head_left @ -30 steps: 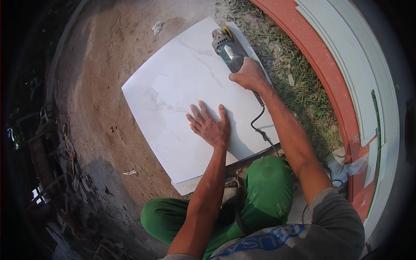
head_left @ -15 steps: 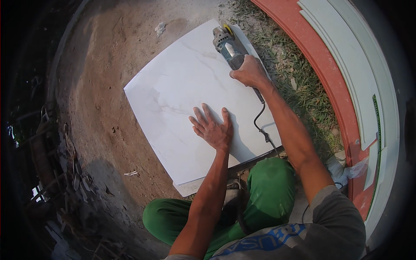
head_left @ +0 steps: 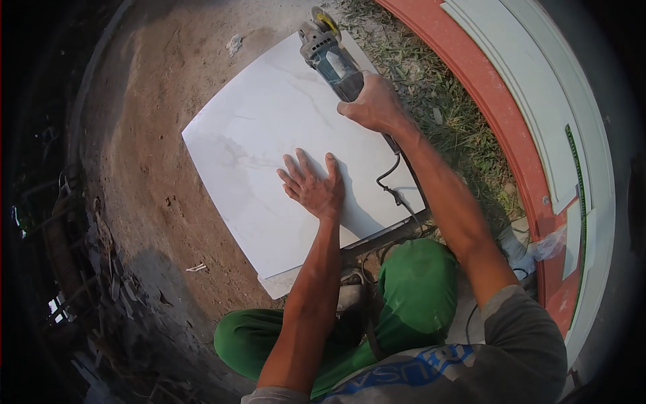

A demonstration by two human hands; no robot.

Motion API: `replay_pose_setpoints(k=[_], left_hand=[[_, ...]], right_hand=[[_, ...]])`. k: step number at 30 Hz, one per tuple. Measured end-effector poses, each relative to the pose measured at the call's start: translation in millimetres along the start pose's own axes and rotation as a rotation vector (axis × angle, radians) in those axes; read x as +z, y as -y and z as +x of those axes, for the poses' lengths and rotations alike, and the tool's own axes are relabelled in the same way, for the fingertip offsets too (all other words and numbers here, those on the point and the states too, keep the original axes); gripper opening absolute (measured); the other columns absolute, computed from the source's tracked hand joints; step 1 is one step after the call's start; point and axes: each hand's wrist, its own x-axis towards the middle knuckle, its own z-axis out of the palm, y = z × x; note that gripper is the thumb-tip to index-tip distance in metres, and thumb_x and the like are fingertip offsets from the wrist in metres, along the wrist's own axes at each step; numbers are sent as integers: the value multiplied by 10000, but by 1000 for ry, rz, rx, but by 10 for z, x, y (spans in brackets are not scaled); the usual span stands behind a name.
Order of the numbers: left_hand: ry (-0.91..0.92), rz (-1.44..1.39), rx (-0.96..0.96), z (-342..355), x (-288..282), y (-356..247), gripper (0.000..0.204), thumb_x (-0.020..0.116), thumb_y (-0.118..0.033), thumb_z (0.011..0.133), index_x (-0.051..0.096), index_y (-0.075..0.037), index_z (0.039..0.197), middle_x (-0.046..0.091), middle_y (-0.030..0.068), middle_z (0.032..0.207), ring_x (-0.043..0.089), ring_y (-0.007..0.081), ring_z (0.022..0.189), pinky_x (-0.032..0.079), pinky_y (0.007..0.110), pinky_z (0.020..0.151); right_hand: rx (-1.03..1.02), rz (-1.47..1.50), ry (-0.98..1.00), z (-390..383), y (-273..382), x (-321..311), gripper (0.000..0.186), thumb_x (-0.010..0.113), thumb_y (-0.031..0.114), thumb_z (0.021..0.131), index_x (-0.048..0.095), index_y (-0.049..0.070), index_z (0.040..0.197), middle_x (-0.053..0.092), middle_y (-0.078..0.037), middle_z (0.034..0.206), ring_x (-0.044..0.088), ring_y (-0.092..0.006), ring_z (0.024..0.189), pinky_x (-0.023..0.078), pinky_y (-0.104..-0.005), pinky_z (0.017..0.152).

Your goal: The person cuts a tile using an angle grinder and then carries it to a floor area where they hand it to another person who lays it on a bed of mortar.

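A large white marble-patterned tile [head_left: 245, 182] lies on the ground before my knees, with the edge of another piece showing under its near left corner. My left hand [head_left: 317, 188] rests flat on the tile's near middle, fingers spread. In my right hand [head_left: 374, 106] is an angle grinder [head_left: 333, 66], gripped round its dark body over the tile's far right part. The grinder's disc [head_left: 326, 21], with a yellow center, stands tilted at the tile's far corner. Its black cord [head_left: 387, 183] hangs from the rear end and runs across the tile toward my knee.
Bare brown soil [head_left: 151, 155] spreads left of the tile; grass [head_left: 437, 101] grows along its right. Farther right are a red ledge [head_left: 501, 114] and pale boards [head_left: 531, 101]. Crumpled clear plastic [head_left: 548, 244] lies near my right elbow. Dark debris [head_left: 121, 296] is heaped at lower left.
My right hand has carried the grinder farther away and left, so its disc now reaches the tile's far corner. The left hand stays flat on the tile; the whole view has shifted slightly.
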Motion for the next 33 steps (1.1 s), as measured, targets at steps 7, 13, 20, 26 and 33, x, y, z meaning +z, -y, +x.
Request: replay_pose_setpoints(k=[7,13,20,26,33], left_hand=[[-65,-54,35,-17,76,-78,671,565,-539,1106,517,-186,1674,354,136,1797,188,433,1691,154,571,1366],[-27,-585,429,-545,169,-850,394,679,-145,1036,703,-3,1403,705,235,1395,675,418,1287,540,501,1124],[346,-497,293,-870,674,-2186,414,702,-101,930,689,161,1250,757,370,1189,752,497,1153,590,514,1021],[463,-557,-240,-553,1083,-2205,422,817,-147,813,670,87,1133,752,347,1197,748,499,1151,595,552,984],[389,-691,77,-609,813,-2673,278,760,-165,886,731,92,988,781,341,1029,769,533,1025,609,564,914]], right_hand=[[-114,124,-174,-1110,-183,-998,419,873,273,747,737,-40,989,769,-123,870,708,-238,779,583,-404,802],[-5,126,-265,-2046,-467,-1756,446,856,229,765,739,-68,1076,794,-145,926,754,-256,852,601,-408,857],[67,140,-362,-2940,-640,-2282,333,850,187,779,709,-32,987,709,-33,860,626,-126,770,531,-354,742],[80,199,-402,-3465,-733,-2387,442,830,192,786,703,-32,1145,679,-31,921,605,-139,819,523,-343,787],[72,196,-417,-3657,-852,-2367,403,831,189,771,700,-26,1085,681,-29,908,614,-142,821,528,-348,788]])
